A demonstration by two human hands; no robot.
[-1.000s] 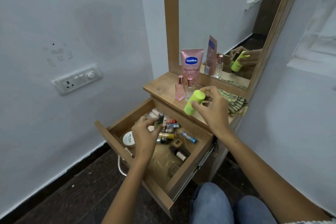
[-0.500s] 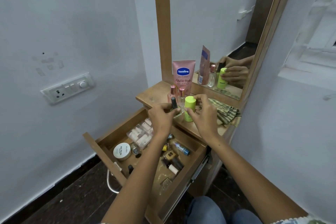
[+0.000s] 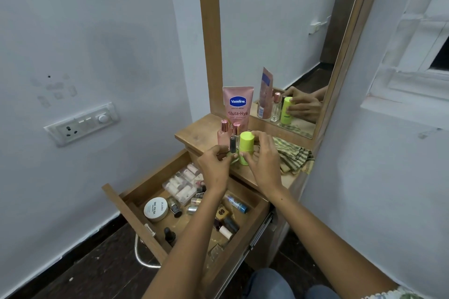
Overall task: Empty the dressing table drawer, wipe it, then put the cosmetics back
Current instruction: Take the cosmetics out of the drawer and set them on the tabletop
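I am setting the lime-green bottle [image 3: 246,147] upright near the dressing-table top's [image 3: 194,132] front edge, right hand [image 3: 263,160] pinching its base; left hand [image 3: 215,165] is pinching a small grey-capped bottle [image 3: 232,144]. Both are likely light, rigid and slick; gripping low seems safest.

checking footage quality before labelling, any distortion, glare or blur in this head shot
Head view: wide-angle bending bows the mirror frame and wall edges; lighting soft and even, no harsh glare on the mirror; the Vaseline tube label reads sharp; the left hand and right hand are slightly soft.
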